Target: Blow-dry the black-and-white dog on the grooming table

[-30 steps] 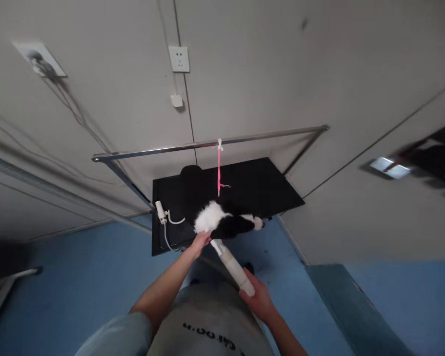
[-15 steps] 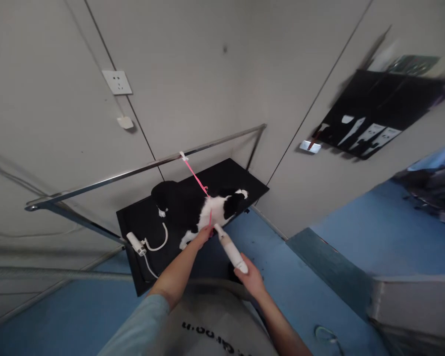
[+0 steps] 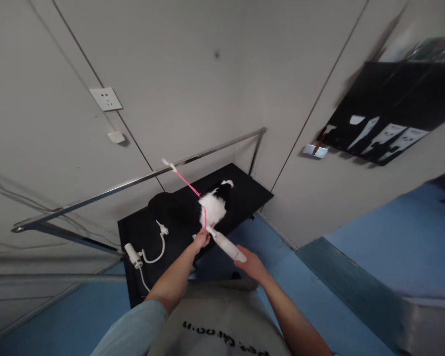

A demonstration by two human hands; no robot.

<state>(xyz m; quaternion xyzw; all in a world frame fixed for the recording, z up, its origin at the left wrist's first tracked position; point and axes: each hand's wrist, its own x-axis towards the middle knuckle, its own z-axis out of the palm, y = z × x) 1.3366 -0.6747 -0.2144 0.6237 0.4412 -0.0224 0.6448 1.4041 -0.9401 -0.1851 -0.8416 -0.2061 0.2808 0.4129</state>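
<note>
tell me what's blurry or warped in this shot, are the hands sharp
Head view: the wide-angle lens splays the wall seams and tilts the metal bar; the black wall panel at upper right is smeared by motion blur; the left hand, right hand and white tool are fairly sharp but small; lighting is dim.

black-and-white pet turned away along the table, white tool tilted flatter

We see dim, flat indoor light with soft shadows on the grey wall. The wide lens bows the steel rail toward the edges. The black board at upper right smears with blur; the dark fur of the pet melts into the black worktop.
</note>
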